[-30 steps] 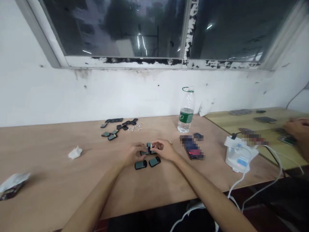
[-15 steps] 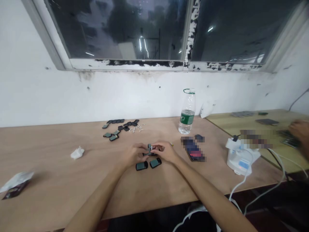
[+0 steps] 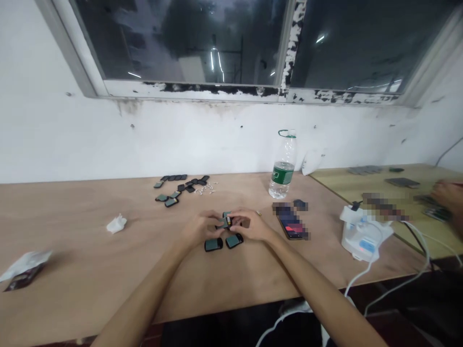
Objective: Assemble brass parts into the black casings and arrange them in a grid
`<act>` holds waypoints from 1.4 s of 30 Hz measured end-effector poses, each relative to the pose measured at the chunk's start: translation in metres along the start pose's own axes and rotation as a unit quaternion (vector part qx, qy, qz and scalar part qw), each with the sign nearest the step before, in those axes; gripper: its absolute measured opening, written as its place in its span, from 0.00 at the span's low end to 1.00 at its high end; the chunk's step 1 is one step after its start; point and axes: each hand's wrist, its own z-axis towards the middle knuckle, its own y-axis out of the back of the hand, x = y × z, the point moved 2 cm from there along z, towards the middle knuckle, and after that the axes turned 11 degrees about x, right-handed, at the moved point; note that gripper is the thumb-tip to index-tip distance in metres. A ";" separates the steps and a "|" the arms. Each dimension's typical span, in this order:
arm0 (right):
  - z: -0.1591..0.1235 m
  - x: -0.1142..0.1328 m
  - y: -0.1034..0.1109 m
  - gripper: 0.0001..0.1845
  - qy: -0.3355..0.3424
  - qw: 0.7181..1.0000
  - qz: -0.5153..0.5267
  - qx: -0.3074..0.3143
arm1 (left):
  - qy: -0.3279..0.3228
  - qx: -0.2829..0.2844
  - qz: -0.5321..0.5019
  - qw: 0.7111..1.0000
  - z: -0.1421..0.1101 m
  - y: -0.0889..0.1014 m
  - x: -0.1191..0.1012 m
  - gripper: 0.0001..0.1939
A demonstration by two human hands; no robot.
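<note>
At a plywood table (image 3: 90,270) under a dark window (image 3: 181,43), we see a person's two bare hands meet over a small dark part (image 3: 224,222) with a grey-green face. The left hand (image 3: 198,229) and the right hand (image 3: 249,225) each pinch it with curled fingers, holding it just above the tabletop near the table's middle. Whether a second piece is pressed against it we cannot tell; it is too small to make out.

Two like parts (image 3: 223,242) lie side by side on the wood just in front of the hands. A scatter of the same parts (image 3: 179,188) sits farther back toward the wall, with tiny pale bits (image 3: 204,189) beside it.

A crumpled tissue (image 3: 116,224) lies to the left and a wrapper (image 3: 23,267) lies near the left edge. On the right stand a water bottle (image 3: 282,166), a phone (image 3: 291,224) and a white charger (image 3: 363,233) with cables. At the far right, another person's hand (image 3: 446,195) rests on the adjoining table (image 3: 343,180).
</note>
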 end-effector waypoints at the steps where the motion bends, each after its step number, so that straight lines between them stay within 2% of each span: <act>1: 0.000 -0.001 -0.001 0.25 -0.001 1.000 0.003 0.001 | -0.002 -0.005 0.003 1.000 -0.001 0.001 0.000 0.06; 4: 0.000 -0.001 -0.002 0.26 0.012 1.000 -0.012 -0.006 | -0.005 -0.009 0.007 1.000 -0.001 0.000 -0.002 0.05; 8: 0.001 -0.002 -0.003 0.15 0.021 0.999 -0.010 -0.041 | -0.013 -0.009 -0.003 1.000 0.001 -0.002 -0.005 0.05; 14: 0.003 -0.008 -0.007 0.16 -0.020 0.995 0.090 -0.046 | -0.043 -0.022 -0.001 0.999 0.001 -0.006 -0.003 0.04; 20: 0.003 0.001 -0.007 0.14 -0.028 0.994 0.102 -0.031 | -0.056 -0.020 0.035 0.998 0.001 -0.004 -0.009 0.04; 24: 0.003 0.004 -0.007 0.15 -0.028 0.993 0.110 -0.025 | -0.044 -0.014 0.017 0.999 0.003 -0.002 -0.014 0.05; 28: 0.003 0.004 -0.006 0.16 -0.036 0.992 0.115 -0.027 | -0.028 -0.019 0.003 0.999 0.002 -0.002 -0.011 0.04; 33: 0.003 0.002 -0.006 0.17 -0.054 0.991 0.117 -0.037 | -0.037 -0.020 0.006 0.999 0.000 -0.004 -0.005 0.04; 38: 0.002 -0.006 -0.007 0.21 -0.031 0.987 0.154 -0.004 | -0.025 -0.013 -0.002 1.000 0.002 0.001 -0.011 0.04; 40: 0.001 -0.008 -0.007 0.22 -0.008 0.991 0.133 -0.010 | -0.020 -0.008 -0.011 1.000 0.002 0.003 -0.014 0.04; 42: 0.000 -0.007 -0.006 0.19 0.026 0.996 0.079 -0.037 | -0.023 -0.016 -0.019 0.999 0.003 0.004 -0.014 0.04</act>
